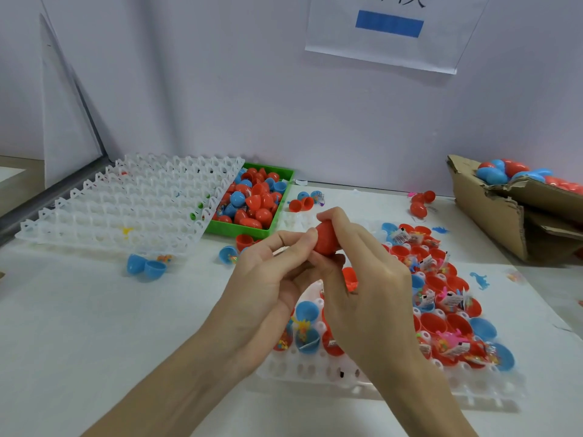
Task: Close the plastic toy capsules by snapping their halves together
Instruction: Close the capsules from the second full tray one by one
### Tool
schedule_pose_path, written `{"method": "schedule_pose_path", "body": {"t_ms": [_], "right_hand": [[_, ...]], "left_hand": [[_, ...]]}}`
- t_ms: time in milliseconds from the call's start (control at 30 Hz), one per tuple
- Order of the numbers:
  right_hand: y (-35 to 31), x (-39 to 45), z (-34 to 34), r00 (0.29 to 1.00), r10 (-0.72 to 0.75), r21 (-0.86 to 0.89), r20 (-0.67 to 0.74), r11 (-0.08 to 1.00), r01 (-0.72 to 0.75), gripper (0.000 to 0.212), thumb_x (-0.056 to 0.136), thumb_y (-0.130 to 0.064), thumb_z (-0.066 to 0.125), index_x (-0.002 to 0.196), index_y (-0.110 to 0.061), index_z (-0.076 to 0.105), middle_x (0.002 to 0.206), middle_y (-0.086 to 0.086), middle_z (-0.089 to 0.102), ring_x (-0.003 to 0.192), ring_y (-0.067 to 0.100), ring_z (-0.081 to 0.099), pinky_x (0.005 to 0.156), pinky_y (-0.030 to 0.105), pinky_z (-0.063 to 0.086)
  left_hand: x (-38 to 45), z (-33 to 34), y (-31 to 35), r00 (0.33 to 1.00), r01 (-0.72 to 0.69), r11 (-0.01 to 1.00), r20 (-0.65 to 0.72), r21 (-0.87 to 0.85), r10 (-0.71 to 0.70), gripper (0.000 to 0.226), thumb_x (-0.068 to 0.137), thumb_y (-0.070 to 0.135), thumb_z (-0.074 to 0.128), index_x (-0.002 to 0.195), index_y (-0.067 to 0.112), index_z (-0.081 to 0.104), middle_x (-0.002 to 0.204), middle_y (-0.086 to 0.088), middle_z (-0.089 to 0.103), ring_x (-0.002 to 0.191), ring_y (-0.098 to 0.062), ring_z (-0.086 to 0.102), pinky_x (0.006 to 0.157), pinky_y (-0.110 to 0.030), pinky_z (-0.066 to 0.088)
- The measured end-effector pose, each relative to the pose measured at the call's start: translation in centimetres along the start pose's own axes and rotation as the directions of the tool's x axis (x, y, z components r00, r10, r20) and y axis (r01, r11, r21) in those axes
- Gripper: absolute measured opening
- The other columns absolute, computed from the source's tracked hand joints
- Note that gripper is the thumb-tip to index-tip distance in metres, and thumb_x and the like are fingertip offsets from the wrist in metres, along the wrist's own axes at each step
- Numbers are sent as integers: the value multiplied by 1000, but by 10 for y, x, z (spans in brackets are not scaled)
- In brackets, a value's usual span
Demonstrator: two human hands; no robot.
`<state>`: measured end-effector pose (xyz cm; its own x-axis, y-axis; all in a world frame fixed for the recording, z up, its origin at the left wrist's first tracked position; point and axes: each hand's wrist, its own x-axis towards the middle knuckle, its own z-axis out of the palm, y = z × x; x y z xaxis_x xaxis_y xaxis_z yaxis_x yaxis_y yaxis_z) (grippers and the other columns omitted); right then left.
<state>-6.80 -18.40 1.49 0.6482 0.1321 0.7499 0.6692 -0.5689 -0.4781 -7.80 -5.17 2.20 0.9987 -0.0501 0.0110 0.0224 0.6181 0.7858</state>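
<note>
Both hands meet above the white tabletop (94, 326), clamped on one red egg-shaped plastic capsule (325, 239). The left hand (268, 288) pinches the capsule's lower end between thumb and curled fingers; the right hand (362, 279) wraps fingers over its rounded upper end. The capsule shows a smooth, glossy red shell, tilted with its narrow tip toward the left forefinger; the seam between its halves is hidden by the fingers, so whether they are fully joined cannot be told.

Directly beneath the hands lies a clear plastic grid tray (315, 373) holding open red and blue capsule halves (435, 323), many loaded with small wrapped toys. At far left a second, tilted clear grid tray (126, 203) rests partly on a green rectangular bin (239, 231) filled with red and blue capsule pieces. A blue open capsule (145, 266) lies loose near it. At right, a torn cardboard box (492, 216) contains closed capsules.
</note>
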Motion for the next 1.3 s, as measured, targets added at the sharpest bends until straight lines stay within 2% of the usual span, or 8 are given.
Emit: {"method": "schedule_pose_path", "body": {"t_ms": [133,300,467,633,833,1000,1133,1300], "right_hand": [[0,1,2,1000,-16,-38,0,999,16,45,95,-12,67,138,-5,59,116,-10,60,103,-3,52,93,-1,39],[-1,2,3,999,-43,0,-29,999,43,46,94,-15,67,139,-5,60,115,2,69,95,-1,60,87,2,44],[0,3,2,997,-46,68,-59,996,50,48,92,-14,74,136,-6,60,122,-3,66,108,-22,52,90,0,42],[1,2,-2,999,-21,105,45,994,16,41,94,-5,71,134,-5,61,114,-2,67,97,4,66,81,8,52],[5,3,-2,993,-17,33,120,999,13,41,94,0,69,133,-8,62,115,-1,67,95,5,65,84,11,55],[8,4,0,989,-2,86,150,996,-11,56,95,-17,71,148,-16,52,128,-3,64,114,5,62,95,15,53],[6,4,-1,982,102,225,159,965,-137,49,92,-34,68,139,-23,60,124,-14,67,113,-2,63,87,7,51],[8,6,-4,960,190,335,205,908,-251,43,87,-22,81,126,-31,67,112,-21,72,108,3,68,91,15,54]], "left_hand": [[1,-2,3,999,29,999,18,26,-30,50,81,30,77,117,-3,72,115,-23,75,107,-27,75,90,-31,61],[1,-3,5,994,84,994,71,62,-89,47,91,30,72,124,-4,70,116,-24,73,106,-30,73,90,-33,60],[0,-3,9,983,117,988,130,104,-130,44,95,39,66,119,4,76,117,-23,75,109,-32,74,94,-35,60],[2,-6,2,994,45,975,88,218,-65,54,91,44,70,119,-2,72,118,-31,70,107,-32,71,97,-39,60],[7,-13,0,993,-108,860,99,498,67,46,92,50,68,104,7,77,95,-15,79,89,-26,77,81,-29,60],[12,-17,2,981,-3,942,185,334,-63,43,103,45,55,112,12,80,105,-13,79,101,-27,76,86,-31,60],[15,-20,4,965,126,977,206,172,-160,48,102,48,51,111,11,80,102,-14,76,102,-29,73,87,-37,60],[13,-20,6,959,133,970,220,202,-178,54,108,48,45,121,6,75,124,-23,72,112,-33,72,86,-35,61]]}}
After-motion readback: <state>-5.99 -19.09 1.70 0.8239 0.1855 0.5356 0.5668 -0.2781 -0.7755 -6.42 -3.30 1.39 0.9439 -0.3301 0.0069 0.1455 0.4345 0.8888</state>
